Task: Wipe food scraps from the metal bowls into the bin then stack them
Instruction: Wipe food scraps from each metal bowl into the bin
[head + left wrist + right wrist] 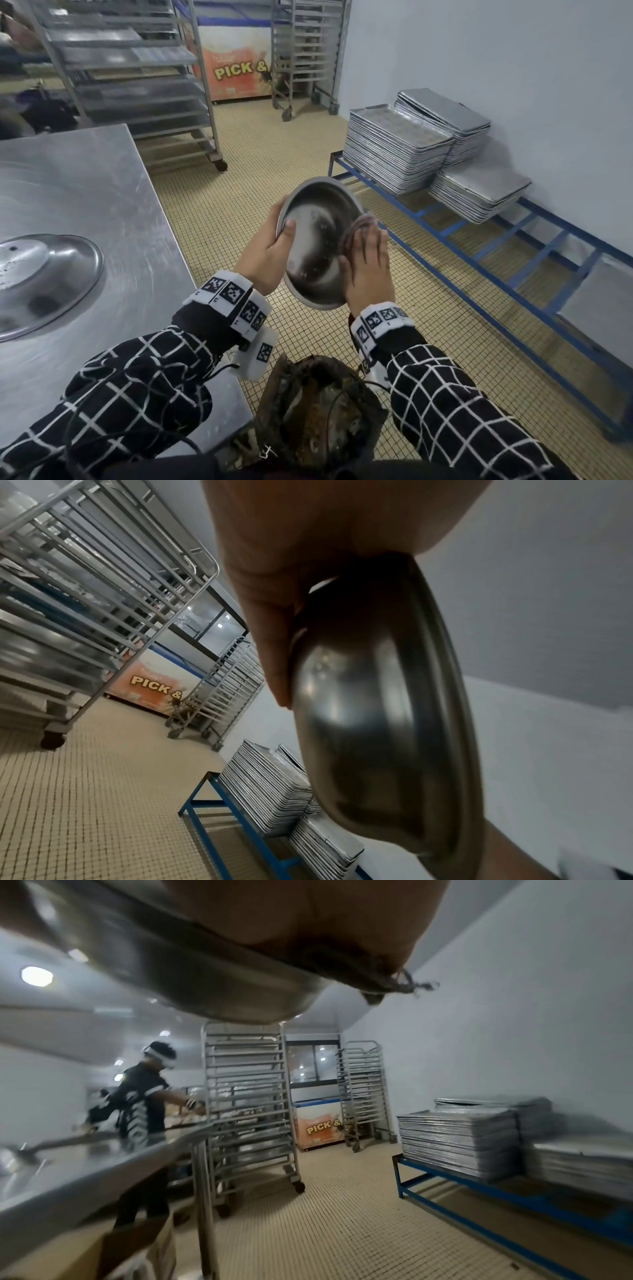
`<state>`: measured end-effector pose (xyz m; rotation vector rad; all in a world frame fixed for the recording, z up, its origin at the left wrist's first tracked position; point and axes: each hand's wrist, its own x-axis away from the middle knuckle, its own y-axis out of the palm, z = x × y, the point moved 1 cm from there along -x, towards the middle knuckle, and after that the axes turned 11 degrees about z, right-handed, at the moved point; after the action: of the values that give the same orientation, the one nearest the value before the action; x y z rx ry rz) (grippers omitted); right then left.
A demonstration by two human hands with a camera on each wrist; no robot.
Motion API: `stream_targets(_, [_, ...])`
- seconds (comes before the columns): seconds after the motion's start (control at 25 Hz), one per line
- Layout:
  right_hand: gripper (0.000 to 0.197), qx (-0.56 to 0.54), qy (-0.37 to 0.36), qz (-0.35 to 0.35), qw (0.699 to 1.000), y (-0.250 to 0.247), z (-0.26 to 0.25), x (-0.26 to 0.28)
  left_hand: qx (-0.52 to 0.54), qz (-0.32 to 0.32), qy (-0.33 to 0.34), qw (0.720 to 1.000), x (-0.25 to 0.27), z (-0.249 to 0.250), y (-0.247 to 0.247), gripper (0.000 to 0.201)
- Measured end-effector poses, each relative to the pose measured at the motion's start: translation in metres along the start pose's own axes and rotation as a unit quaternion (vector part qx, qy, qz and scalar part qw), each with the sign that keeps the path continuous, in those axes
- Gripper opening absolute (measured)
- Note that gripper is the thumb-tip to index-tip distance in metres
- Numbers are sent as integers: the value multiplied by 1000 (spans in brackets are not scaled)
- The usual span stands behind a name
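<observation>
My left hand (pixel 270 253) grips a metal bowl (pixel 318 240) by its left rim, thumb inside, and holds it tilted above the bin (pixel 318 411). My right hand (pixel 368 263) lies flat on the bowl's right side and presses a dark cloth (pixel 359 222) against the inner wall with straight fingers. The left wrist view shows the bowl's (pixel 377 710) outside with fingers (pixel 274 615) behind it. In the right wrist view the bowl (pixel 192 969) sits under my palm, and cloth threads (pixel 404 985) stick out. The bin holds dark scraps.
A steel table (pixel 85 178) stands at my left with an overturned metal bowl (pixel 44 277) on it. Stacked baking trays (pixel 397 154) rest on a blue rack (pixel 513 260) at the right. Wheeled tray racks (pixel 137 78) stand behind. Another person (pixel 143 1096) works at the far counter.
</observation>
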<state>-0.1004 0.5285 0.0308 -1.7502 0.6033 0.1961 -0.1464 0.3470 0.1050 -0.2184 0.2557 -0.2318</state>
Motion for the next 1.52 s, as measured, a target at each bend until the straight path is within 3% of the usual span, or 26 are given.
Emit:
stream_targets(0.08, [64, -137, 54, 2, 989, -9, 1, -5, 31, -6, -19, 999, 2, -1, -2, 35])
stream_targets(0.2, [58, -298, 153, -7, 942, -22, 2, -15, 48, -34, -58, 997, 4, -6, -7, 34])
stream_targets(0.32, [40, -300, 192, -39, 934, -34, 10, -26, 29, -67, -114, 991, 2, -14, -14, 56])
stream_targets(0.44, [23, -256, 177, -62, 948, -36, 14, -27, 80, -35, -136, 987, 3, -13, -19, 54])
stream_targets(0.52, [22, -269, 216, -22, 938, -35, 12, -26, 110, 2, -120, 987, 7, -11, -19, 61])
stream_targets(0.64, [27, -296, 274, 69, 913, -33, 2, -21, 88, -8, -92, 992, 17, -15, -11, 72])
stream_targets(0.72, [22, -331, 287, 89, 895, -35, -7, -15, 71, 13, -117, 991, 22, -16, -4, 67])
stream_targets(0.84, [27, -391, 298, 44, 870, -37, -14, -3, 72, 79, -146, 983, 20, -18, -3, 46])
stream_targets(1.0, [26, -351, 308, 7, 884, -38, -13, 13, 59, 108, -141, 982, 15, -23, -16, 42])
stream_targets(1.16, [27, -341, 234, 0, 910, -44, -31, 27, 7, 57, -141, 988, 12, -33, -20, 48])
stream_targets(1.32, [44, -332, 45, -135, 932, -26, -74, 40, 10, 1, -154, 988, 11, -35, -17, 58])
stream_targets(1.4, [54, -250, -90, -179, 947, -8, -86, 52, 27, 15, -150, 988, 8, -32, -17, 50])
stream_targets(1.52, [56, -97, -187, -167, 963, 6, -68, 56, 37, 23, -126, 991, 2, -20, -24, 22])
